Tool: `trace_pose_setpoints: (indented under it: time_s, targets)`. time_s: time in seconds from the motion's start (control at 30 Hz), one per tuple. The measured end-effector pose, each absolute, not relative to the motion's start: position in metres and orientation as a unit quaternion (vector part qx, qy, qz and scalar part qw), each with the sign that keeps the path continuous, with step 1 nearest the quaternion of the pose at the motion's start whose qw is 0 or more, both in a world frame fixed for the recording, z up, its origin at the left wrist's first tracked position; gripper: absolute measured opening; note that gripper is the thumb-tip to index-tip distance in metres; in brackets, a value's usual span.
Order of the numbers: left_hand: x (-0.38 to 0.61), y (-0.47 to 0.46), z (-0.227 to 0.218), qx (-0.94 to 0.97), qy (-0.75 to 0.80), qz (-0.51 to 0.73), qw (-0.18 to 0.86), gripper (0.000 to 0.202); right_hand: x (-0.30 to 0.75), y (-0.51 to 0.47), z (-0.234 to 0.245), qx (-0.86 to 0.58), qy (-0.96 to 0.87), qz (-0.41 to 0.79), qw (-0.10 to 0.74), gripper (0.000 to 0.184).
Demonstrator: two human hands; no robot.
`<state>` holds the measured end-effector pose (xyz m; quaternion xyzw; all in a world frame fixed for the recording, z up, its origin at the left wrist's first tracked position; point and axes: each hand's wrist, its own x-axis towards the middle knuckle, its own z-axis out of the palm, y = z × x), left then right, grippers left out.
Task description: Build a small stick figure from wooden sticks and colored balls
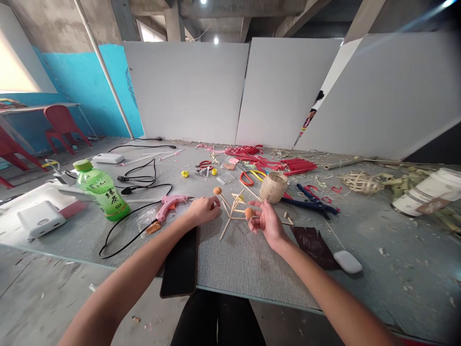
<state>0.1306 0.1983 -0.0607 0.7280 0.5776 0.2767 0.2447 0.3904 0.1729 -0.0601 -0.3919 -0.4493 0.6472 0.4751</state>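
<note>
A small frame of thin wooden sticks [232, 211] joined by orange balls stands on the grey table [234, 259]. My right hand [268, 222] pinches one orange ball [249, 213] at the frame's near corner, fingers curled. My left hand [203, 210] rests closed on the table just left of the frame, its fingertips at a stick's end; whether it grips the stick I cannot make out. A second orange ball [217, 191] tops a stick above the left hand.
A pink glue gun [171, 203] with a black cord lies left of my hand, beside a green bottle [101, 190]. A black phone [180, 266] lies at the front edge. Behind are a small woven basket [273, 187], scissors [248, 177], red strips [284, 163], blue pliers [311, 201] and white boards.
</note>
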Motion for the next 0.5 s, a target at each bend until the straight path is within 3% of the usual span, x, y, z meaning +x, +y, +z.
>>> trace_pose_setpoints:
  time_s: [0.13, 0.3, 0.43, 0.5]
  targets:
    - [0.134, 0.192, -0.056, 0.726, 0.599, 0.268, 0.207, 0.005, 0.392, 0.178, -0.062, -0.399, -0.452, 0.618, 0.504, 0.060]
    - [0.128, 0.190, -0.035, 0.668, 0.622, 0.363, 0.186, 0.017, 0.397, 0.180, -0.045, -0.409, -0.465, 0.541, 0.569, 0.067]
    - [0.116, 0.180, 0.018, 0.620, 0.570, 0.504, 0.190, 0.028, 0.419, 0.121, -0.038, -0.424, -0.472, 0.483, 0.603, 0.066]
    - [0.108, 0.154, 0.054, 0.615, 0.515, 0.559, 0.208, 0.033, 0.434, 0.064, -0.054, -0.442, -0.485, 0.491, 0.572, 0.063]
